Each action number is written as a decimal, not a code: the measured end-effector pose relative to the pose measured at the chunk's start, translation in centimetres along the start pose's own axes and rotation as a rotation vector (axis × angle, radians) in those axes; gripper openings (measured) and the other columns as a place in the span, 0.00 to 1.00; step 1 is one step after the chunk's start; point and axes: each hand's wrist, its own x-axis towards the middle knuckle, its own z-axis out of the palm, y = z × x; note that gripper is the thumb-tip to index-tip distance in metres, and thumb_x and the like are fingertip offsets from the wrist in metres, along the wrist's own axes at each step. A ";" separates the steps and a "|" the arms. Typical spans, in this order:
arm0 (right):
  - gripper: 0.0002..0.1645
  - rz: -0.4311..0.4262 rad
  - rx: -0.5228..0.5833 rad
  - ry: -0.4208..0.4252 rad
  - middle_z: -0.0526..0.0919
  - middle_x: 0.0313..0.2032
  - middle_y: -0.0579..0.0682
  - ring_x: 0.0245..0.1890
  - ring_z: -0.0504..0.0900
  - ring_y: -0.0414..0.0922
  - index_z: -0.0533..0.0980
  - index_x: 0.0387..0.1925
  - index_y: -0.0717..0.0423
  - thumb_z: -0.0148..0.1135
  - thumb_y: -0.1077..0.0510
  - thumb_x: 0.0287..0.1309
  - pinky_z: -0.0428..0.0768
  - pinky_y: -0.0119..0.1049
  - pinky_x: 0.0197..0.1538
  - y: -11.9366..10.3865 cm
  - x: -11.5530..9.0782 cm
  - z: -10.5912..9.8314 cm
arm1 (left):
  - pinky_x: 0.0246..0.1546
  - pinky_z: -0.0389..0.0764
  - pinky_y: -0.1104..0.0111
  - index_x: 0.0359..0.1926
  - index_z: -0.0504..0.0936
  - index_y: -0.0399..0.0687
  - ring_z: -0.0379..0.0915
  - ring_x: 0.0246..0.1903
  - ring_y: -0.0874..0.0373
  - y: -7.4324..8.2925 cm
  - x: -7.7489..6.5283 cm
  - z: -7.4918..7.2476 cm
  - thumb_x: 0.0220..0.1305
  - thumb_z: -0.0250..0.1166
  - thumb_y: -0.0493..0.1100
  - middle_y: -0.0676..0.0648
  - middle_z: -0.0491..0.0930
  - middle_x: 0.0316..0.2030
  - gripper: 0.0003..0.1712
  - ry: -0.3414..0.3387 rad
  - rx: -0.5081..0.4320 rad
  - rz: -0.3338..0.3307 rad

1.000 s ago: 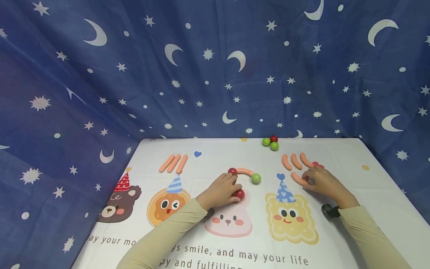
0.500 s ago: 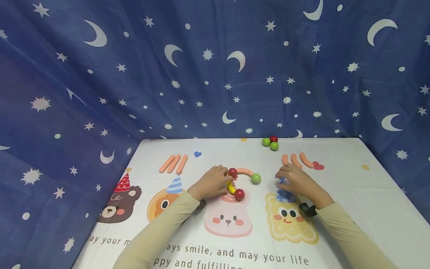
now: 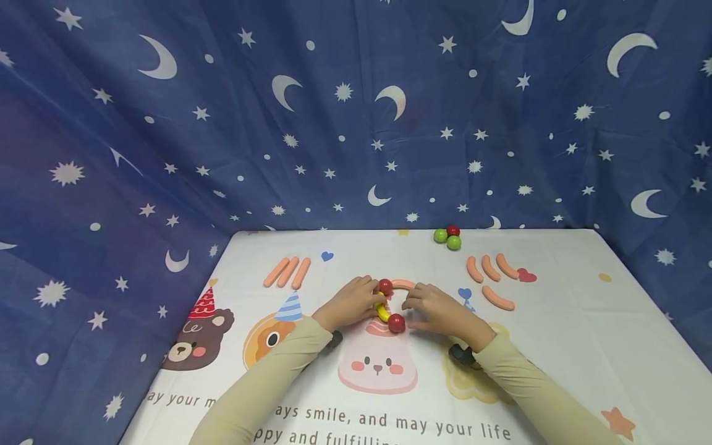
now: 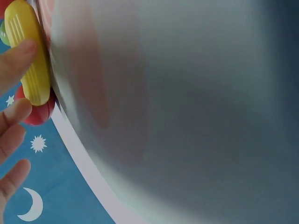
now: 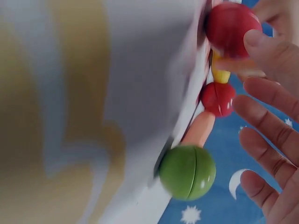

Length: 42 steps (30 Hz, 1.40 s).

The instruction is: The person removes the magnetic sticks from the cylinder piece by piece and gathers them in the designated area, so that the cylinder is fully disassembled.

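Observation:
A curved yellow toy banana (image 3: pixel 382 313) lies between an upper red ball (image 3: pixel 385 286) and a lower red ball (image 3: pixel 397 323). My left hand (image 3: pixel 349 303) is at its left side, thumb resting on the banana (image 4: pixel 36 77) in the left wrist view, other fingers loosely extended. My right hand (image 3: pixel 442 312) is just right of this group, fingers spread, thumb tip at the lower red ball (image 5: pixel 231 29). A curved toy sausage (image 3: pixel 403 284) runs from the upper red ball to a green ball (image 5: pixel 188 171), which my right hand hides in the head view.
Several curved sausages (image 3: pixel 491 268) lie at the right, one loose sausage (image 3: pixel 497 299) below them. Three straight sausages (image 3: pixel 287 272) lie at the left. Green balls (image 3: pixel 453 243) and a red ball (image 3: pixel 453 230) cluster at the back edge before the starry curtain (image 3: pixel 356 123).
My right hand has let go of a curved sausage below the others and moved left to the ball group. My left hand has shifted slightly left, uncovering the banana.

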 end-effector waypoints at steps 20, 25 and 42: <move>0.17 -0.035 -0.032 -0.053 0.84 0.36 0.43 0.38 0.76 0.41 0.82 0.38 0.50 0.74 0.52 0.42 0.77 0.35 0.44 0.2 0.7 0.5 | 0.49 0.72 0.68 0.35 0.83 0.59 0.69 0.41 0.61 1.8 -1.3 -0.6 0.59 0.64 0.47 0.56 0.78 0.35 0.03 0.081 0.079 0.091; 0.19 -0.049 -0.021 -0.082 0.84 0.39 0.44 0.40 0.77 0.42 0.82 0.41 0.49 0.73 0.54 0.43 0.77 0.36 0.45 0.3 0.8 0.3 | 0.48 0.71 0.68 0.35 0.83 0.59 0.68 0.39 0.62 1.8 -1.4 -0.5 0.58 0.65 0.49 0.58 0.79 0.35 0.04 0.084 0.087 0.103; 0.19 -0.049 -0.049 -0.094 0.84 0.39 0.42 0.39 0.76 0.40 0.82 0.41 0.48 0.74 0.56 0.42 0.76 0.36 0.43 0.1 0.8 0.5 | 0.46 0.72 0.68 0.34 0.84 0.59 0.70 0.39 0.61 1.9 -1.3 -0.4 0.54 0.68 0.50 0.57 0.79 0.34 0.06 0.083 0.089 0.084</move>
